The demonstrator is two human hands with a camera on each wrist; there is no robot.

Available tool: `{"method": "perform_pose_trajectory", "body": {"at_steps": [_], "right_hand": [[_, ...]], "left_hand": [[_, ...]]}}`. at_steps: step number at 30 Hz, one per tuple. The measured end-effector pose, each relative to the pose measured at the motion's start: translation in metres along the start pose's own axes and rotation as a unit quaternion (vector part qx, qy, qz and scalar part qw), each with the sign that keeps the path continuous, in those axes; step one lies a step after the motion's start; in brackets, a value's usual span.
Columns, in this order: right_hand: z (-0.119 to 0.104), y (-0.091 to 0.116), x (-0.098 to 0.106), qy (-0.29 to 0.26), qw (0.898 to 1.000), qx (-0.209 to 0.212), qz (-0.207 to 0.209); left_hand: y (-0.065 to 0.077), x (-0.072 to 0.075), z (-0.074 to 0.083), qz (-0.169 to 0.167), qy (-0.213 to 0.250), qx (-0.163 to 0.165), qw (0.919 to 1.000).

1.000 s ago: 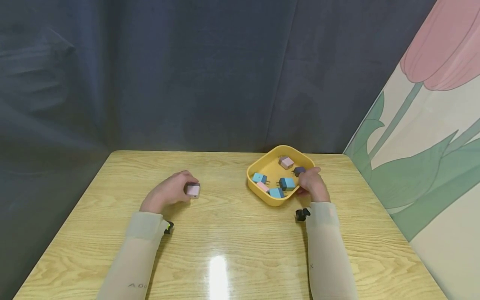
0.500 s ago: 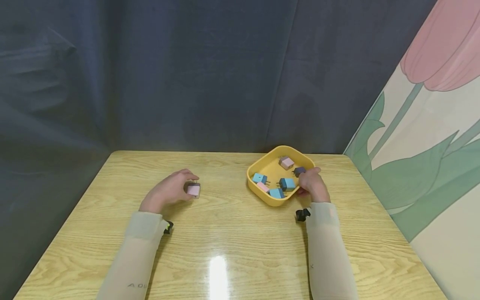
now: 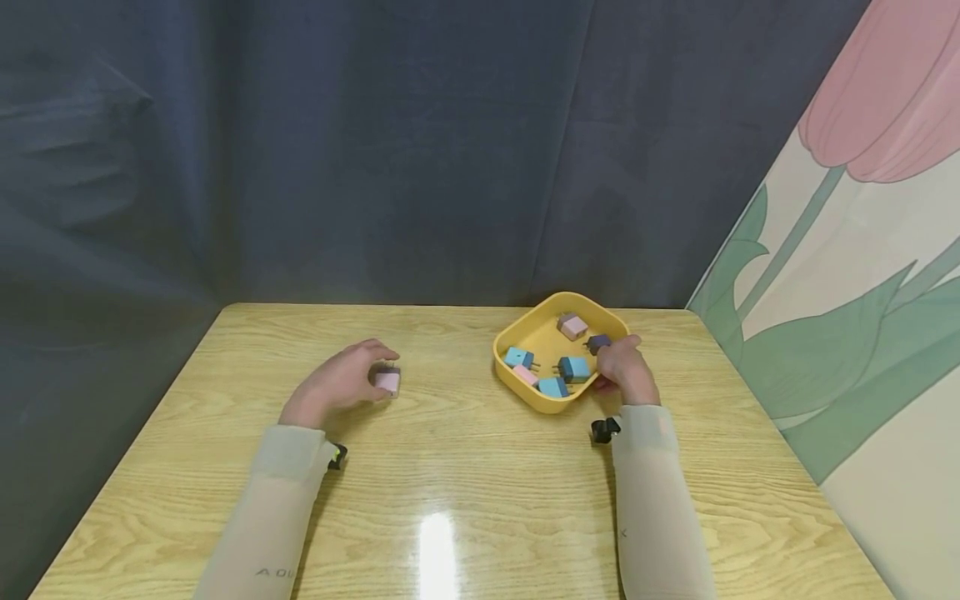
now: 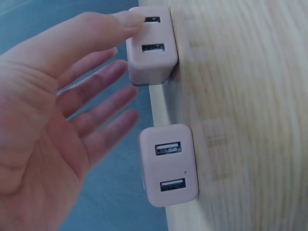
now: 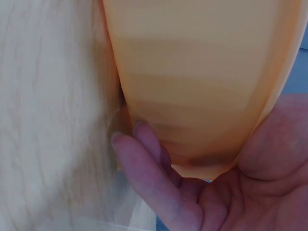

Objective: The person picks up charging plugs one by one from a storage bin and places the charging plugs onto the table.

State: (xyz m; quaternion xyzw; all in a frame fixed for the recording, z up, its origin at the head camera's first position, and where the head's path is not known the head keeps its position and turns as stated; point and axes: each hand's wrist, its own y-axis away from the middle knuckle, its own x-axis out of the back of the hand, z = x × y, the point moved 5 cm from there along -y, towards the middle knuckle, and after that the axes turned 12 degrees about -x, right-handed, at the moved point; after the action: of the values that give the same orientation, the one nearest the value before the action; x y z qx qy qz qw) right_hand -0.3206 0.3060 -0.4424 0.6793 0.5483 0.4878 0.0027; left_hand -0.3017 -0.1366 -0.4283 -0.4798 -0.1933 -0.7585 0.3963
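Observation:
My left hand (image 3: 341, 382) is at a pink charger plug (image 3: 387, 382) standing on the table, prongs pointing away. In the left wrist view, the thumb (image 4: 127, 19) touches that upper charger's face by its USB ports, while the other fingers are spread apart from it. A second pink charger plug (image 4: 169, 166) stands below it there; the head view does not show it, likely under the hand. My right hand (image 3: 624, 367) grips the near right side of a yellow plastic box (image 3: 504, 377), fingers curled against its outer wall (image 5: 192, 96).
Inside the box lie several charger plugs: blue ones (image 3: 575, 369), pink ones (image 3: 572, 326) and a dark purple one (image 3: 597, 342). A dark curtain (image 3: 405, 150) hangs behind the wooden table (image 3: 450, 450). A flower-patterned wall (image 3: 847, 333) stands at the right.
My left fingers have loosened from the pink charger, which now stands on the table with its prongs in sight. The right hand and the box have stayed put.

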Motion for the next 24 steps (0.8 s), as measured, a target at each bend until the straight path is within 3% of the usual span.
{"method": "perform_pose_trajectory", "body": {"at_steps": [24], "right_hand": [[0.0020, -0.0068, 0.0012, 0.004, 1.000, 0.000, 0.001]], "left_hand": [[-0.0013, 0.0039, 0.0071, 0.006, 0.005, -0.003, 1.0000]]}}
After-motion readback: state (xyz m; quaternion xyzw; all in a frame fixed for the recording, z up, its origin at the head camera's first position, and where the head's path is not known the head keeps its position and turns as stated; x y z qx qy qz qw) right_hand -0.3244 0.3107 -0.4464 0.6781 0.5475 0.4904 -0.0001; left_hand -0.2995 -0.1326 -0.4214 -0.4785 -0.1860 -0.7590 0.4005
